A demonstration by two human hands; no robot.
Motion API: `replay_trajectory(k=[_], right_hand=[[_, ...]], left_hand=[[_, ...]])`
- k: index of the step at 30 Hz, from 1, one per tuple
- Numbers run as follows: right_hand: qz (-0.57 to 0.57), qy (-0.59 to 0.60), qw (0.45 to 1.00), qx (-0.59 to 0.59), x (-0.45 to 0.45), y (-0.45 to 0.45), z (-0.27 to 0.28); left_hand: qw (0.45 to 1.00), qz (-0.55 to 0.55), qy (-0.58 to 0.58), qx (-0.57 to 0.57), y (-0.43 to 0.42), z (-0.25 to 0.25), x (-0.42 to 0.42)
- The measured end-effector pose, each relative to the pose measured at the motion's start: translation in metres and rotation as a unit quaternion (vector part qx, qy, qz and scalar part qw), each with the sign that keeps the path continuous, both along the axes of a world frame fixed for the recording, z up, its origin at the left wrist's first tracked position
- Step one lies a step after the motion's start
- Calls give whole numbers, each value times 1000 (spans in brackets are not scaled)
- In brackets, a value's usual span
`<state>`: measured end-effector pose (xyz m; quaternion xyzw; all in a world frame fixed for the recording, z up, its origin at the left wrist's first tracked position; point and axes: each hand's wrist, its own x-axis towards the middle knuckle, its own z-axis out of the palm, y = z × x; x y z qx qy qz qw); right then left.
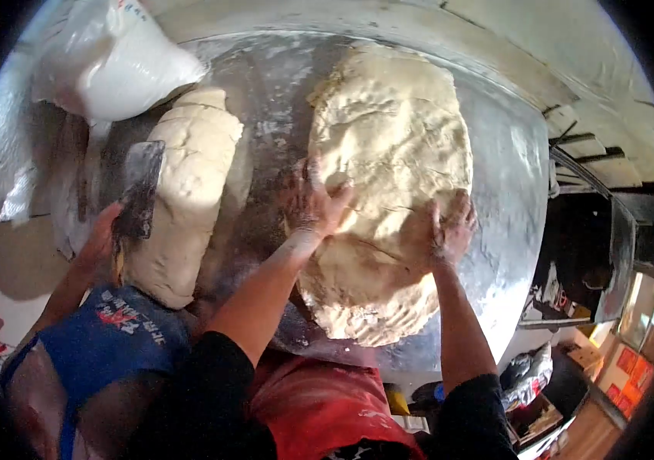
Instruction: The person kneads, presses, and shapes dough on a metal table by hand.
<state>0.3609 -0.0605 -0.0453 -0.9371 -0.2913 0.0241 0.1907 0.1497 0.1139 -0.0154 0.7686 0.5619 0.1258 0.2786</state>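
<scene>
A wide, thick slab of pale dough (396, 146) lies on the metal worktable before me, its surface dimpled and its near end ragged. My left hand (317, 201) rests at the slab's left edge, fingers spread, thumb reaching onto the dough. On the opposite edge lies my right hand (453, 230), its fingers apart and touching the dough. Both hands are dusted with flour. Between them a low fold crosses the slab.
To the left, a co-worker in a blue apron (112, 330) holds a flat dark scraper (141, 188) against a long dough roll (189, 176). A full white sack (116, 65) stands at the far left. The metal tabletop (507, 184) ends near dark equipment (584, 245) on the right.
</scene>
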Motion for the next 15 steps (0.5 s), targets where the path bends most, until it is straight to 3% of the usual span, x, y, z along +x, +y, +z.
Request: replay_trajectory(k=[5, 6, 8, 9, 10, 12, 13, 15], right_hand=[[28, -9, 999, 21, 7, -4, -6], [36, -4, 999, 23, 8, -5, -9], [33, -17, 998, 42, 11, -6, -16], [30, -27, 999, 33, 11, -6, -17], [19, -11, 999, 50, 13, -6, -17], [-10, -15, 999, 31, 11, -4, -17], [-5, -47, 998, 30, 8, -4, -15], [-3, 16, 999, 40, 6, 3, 1]], left_hand=[[996, -4, -80, -47, 4, -5, 0], [1000, 1, -18, 9, 3, -39, -3], [996, 25, -65, -54, 4, -28, 0], [1000, -8, -4, -25, 10, -15, -3], [994, 9, -96, -60, 10, -42, -5], [998, -7, -14, -56, 11, 10, -3], [995, 1, -87, -44, 10, -32, -3], [980, 7, -190, -52, 10, -66, -2]])
